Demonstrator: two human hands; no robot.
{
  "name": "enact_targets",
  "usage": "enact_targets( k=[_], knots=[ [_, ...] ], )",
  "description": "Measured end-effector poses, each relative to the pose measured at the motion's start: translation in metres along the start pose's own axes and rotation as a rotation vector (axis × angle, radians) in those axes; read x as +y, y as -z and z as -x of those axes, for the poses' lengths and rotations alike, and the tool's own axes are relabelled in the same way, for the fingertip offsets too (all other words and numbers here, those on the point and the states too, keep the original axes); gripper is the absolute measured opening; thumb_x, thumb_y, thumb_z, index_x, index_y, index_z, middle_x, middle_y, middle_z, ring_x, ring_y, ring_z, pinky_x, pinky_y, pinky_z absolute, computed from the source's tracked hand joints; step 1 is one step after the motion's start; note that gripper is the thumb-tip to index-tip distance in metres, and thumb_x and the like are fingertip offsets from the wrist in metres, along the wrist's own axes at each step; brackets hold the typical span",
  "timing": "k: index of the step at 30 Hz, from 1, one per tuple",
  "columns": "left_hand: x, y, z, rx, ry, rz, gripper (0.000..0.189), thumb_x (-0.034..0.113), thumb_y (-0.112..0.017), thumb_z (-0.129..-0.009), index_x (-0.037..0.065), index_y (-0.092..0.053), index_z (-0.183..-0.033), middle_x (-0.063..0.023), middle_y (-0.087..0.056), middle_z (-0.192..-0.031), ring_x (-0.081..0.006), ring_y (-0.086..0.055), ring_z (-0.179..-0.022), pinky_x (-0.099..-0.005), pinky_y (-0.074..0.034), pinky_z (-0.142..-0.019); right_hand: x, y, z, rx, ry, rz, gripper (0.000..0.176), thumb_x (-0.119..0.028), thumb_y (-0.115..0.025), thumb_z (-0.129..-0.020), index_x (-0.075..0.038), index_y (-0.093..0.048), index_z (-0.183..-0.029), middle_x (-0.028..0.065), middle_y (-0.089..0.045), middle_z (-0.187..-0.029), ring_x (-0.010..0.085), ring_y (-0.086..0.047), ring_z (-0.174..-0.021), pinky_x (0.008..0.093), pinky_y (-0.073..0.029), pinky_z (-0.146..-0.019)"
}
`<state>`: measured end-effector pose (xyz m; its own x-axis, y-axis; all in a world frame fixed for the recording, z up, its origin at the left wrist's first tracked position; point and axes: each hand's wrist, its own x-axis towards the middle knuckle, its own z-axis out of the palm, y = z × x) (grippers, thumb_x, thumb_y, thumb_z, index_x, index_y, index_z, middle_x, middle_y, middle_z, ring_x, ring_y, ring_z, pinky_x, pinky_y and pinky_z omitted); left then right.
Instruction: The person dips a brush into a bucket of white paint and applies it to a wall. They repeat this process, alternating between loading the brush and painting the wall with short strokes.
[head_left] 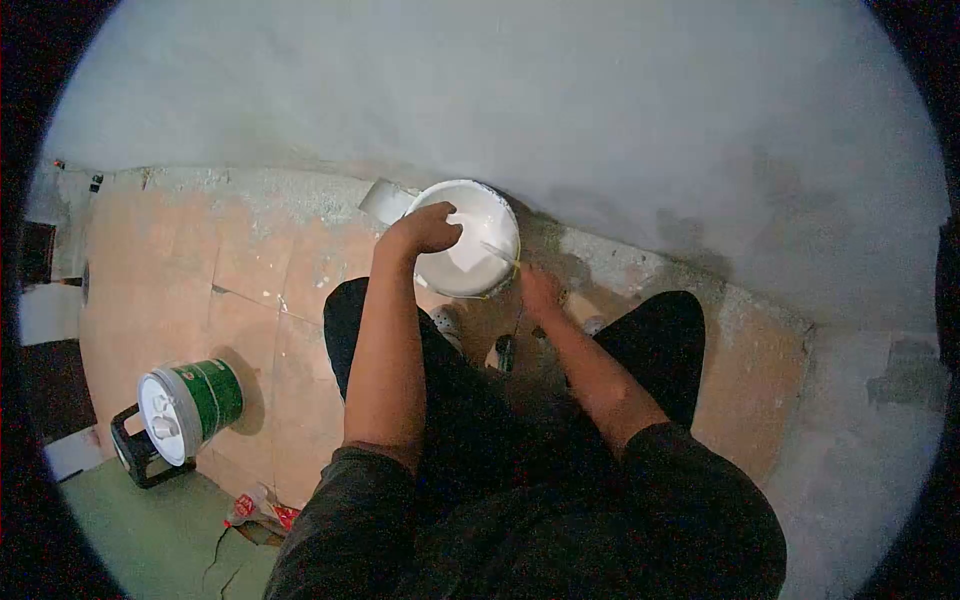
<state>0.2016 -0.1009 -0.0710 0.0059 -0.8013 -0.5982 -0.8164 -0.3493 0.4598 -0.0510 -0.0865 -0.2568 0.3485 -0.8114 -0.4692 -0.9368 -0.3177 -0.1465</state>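
A round white bucket (508, 212) stands against the base of the wall, holding a smooth white paint-like substance (487, 215). My left hand (432, 229) is over its left side, fingers curled; whatever they may hold is hidden. At the bucket's right rim, my right hand (543, 291) is closed round a thin stick-like tool (500, 253) whose pale end reaches into the bucket. The tool's exact kind is too blurred to tell. A flat pale plate (386, 202) juts out beside the bucket, just left of my left wrist.
A green and white lidded pail (208, 394) lies or stands to the left near a black frame-like object (140, 455). Red-and-clear packaging (262, 510) lies below it. The grey wall (600, 120) rises ahead; tan floor tiles (250, 250) carry white specks.
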Motion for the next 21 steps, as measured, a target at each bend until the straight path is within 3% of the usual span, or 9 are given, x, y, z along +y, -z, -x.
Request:
enact_targets(
  k=[2,5,7,10,13,16,19,20,21],
  knots=[
    [0.001,0.002,0.002,-0.004,-0.01,0.005,0.054,0.032,-0.054,-0.088,0.008,-0.043,-0.136,-0.0233,-0.052,-0.13,-0.0358,-0.051,-0.12,-0.0424,-0.041,-0.101,0.001,-0.001,0.005,0.374,0.129,-0.051,0.024,-0.015,-0.047,-0.091,-0.002,-0.057,-0.109,0.0166,-0.064,-0.095,0.0319,-0.064,-0.082,0.0457,-0.053,-0.068],
    [0.003,0.002,0.004,-0.01,-0.005,0.007,0.055,0.032,-0.054,-0.088,0.008,-0.043,-0.136,-0.0236,-0.051,-0.13,-0.0357,-0.051,-0.12,-0.0424,-0.042,-0.101,-0.003,0.016,-0.005,0.104,0.068,0.069,0.022,-0.015,-0.048,-0.091,-0.002,-0.061,-0.104,0.0166,-0.065,-0.093,0.0313,-0.065,-0.081,0.0472,-0.053,-0.067],
    [0.003,0.002,0.005,-0.013,0.028,0.048,0.055,0.032,-0.054,-0.088,0.007,-0.043,-0.136,-0.0237,-0.051,-0.13,-0.0358,-0.052,-0.119,-0.0421,-0.042,-0.1,-0.008,0.021,-0.003,0.224,0.063,0.014,0.022,-0.014,-0.048,-0.09,-0.003,-0.063,-0.101,0.0157,-0.065,-0.092,0.0303,-0.066,-0.085,0.0474,-0.053,-0.066],
    [0.003,0.003,0.004,0.003,0.008,0.034,0.055,0.032,-0.054,-0.089,0.007,-0.043,-0.136,-0.0238,-0.052,-0.129,-0.0358,-0.052,-0.119,-0.0424,-0.042,-0.1,-0.009,0.035,-0.021,-0.066,0.124,0.113,0.022,-0.014,-0.051,-0.086,-0.003,-0.064,-0.101,0.0164,-0.066,-0.093,0.0325,-0.066,-0.085,0.0463,-0.053,-0.071],
    [0.005,0.001,0.003,0.013,-0.006,0.011,0.054,0.032,-0.055,-0.088,0.008,-0.044,-0.135,-0.0236,-0.053,-0.128,-0.0358,-0.053,-0.118,-0.0424,-0.042,-0.1,-0.009,0.038,-0.025,0.231,0.25,0.041,0.02,-0.013,-0.053,-0.084,-0.002,-0.067,-0.094,0.0187,-0.067,-0.087,0.0339,-0.066,-0.082,0.047,-0.053,-0.072],
    [0.006,0.002,0.004,0.025,-0.008,0.002,0.053,0.033,-0.055,-0.088,0.008,-0.045,-0.134,-0.0225,-0.055,-0.126,-0.0358,-0.054,-0.117,-0.0419,-0.042,-0.1,-0.001,0.036,-0.057,0.115,0.477,0.267,0.018,-0.01,-0.055,-0.081,0.0,-0.067,-0.091,0.02,-0.067,-0.081,0.0359,-0.067,-0.078,0.0467,-0.054,-0.068],
    [0.012,0.007,0.013,0.013,0.004,0.007,0.059,0.031,-0.051,-0.082,0.002,-0.047,-0.133,-0.0215,-0.05,-0.133,-0.0344,-0.047,-0.124,-0.0395,-0.038,-0.104,-0.001,0.027,-0.066,0.188,0.299,0.002,0.018,-0.009,-0.056,-0.078,0.001,-0.066,-0.089,0.0198,-0.067,-0.081,0.0372,-0.067,-0.074,0.0459,-0.055,-0.064],
    [0.016,0.01,0.018,0.008,0.027,0.036,0.059,0.032,-0.051,-0.083,0.002,-0.046,-0.133,-0.0216,-0.049,-0.134,-0.0344,-0.047,-0.124,-0.0395,-0.038,-0.104,0.001,0.03,-0.069,0.159,0.467,0.376,0.02,-0.011,-0.056,-0.078,0.0,-0.064,-0.092,0.0172,-0.068,-0.081,0.0348,-0.068,-0.071,0.045,-0.055,-0.061],
    [0.016,0.011,0.019,0.01,0.029,0.039,0.059,0.032,-0.051,-0.083,0.002,-0.046,-0.133,-0.0216,-0.049,-0.134,-0.0344,-0.047,-0.124,-0.0395,-0.038,-0.104,0.002,0.033,-0.071,0.159,0.471,0.379,0.02,-0.011,-0.056,-0.078,0.0,-0.064,-0.092,0.0172,-0.068,-0.081,0.0348,-0.068,-0.071,0.045,-0.055,-0.061]
  ],
)
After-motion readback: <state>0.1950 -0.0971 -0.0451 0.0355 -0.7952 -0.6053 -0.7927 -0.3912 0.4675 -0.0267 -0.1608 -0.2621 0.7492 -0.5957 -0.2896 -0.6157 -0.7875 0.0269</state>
